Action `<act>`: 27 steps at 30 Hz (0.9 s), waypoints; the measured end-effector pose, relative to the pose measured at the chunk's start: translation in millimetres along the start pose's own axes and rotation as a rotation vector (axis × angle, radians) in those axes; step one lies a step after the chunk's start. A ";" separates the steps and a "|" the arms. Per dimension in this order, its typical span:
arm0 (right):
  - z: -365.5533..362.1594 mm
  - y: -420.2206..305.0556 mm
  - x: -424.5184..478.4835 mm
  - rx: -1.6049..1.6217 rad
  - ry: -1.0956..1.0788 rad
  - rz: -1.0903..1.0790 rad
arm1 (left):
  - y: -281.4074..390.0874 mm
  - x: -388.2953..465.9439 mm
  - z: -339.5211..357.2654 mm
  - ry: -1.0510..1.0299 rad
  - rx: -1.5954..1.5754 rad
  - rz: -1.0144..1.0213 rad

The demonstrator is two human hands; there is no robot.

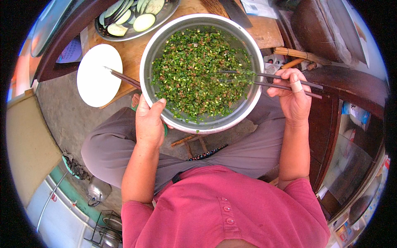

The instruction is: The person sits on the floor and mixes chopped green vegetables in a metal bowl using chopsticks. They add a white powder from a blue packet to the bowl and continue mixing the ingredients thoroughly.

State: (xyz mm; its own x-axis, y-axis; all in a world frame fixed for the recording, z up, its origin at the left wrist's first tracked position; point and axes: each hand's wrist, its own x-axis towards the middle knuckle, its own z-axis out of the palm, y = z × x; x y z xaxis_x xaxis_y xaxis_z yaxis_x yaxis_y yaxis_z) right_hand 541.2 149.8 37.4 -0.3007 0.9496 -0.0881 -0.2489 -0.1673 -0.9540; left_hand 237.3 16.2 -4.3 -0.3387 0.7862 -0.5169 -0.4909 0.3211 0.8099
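Note:
My left hand (150, 119) grips the lower left rim of a round metal basin (203, 127), thumb on top of the rim. Inside lies a chopped green and brown mixture (201, 71). With my right hand (291, 93) I hold a pair of dark chopsticks (273, 80), their tips in the right part of the mixture. A bandage is wrapped round one finger of that hand. Left of the basin is a white plate or bowl (99, 86), overexposed, with another pair of chopsticks (127, 79) across its right edge. Sliced eggplant (144, 22) lies on an oval tray (124, 38) at the upper left.
The basin is over the near edge of a wooden table (266, 34). A dark flat blade (235, 14) and a brush (214, 6) lie behind it. A dark wooden cabinet (322, 139) stands to the right. On the floor at the lower left is a metal kettle (98, 189).

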 end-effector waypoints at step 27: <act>10.8 -9.0 -0.4 0.124 -0.068 -0.067 | 14.7 -2.7 4.8 0.042 0.001 -0.044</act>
State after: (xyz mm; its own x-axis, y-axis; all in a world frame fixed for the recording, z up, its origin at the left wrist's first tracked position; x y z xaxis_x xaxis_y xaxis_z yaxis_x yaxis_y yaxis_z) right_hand 533.6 148.1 49.1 -0.3401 0.9404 -0.0017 -0.3811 -0.1395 -0.9139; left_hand 234.8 21.3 10.3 -0.3501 0.7484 -0.5634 -0.5050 0.3557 0.7864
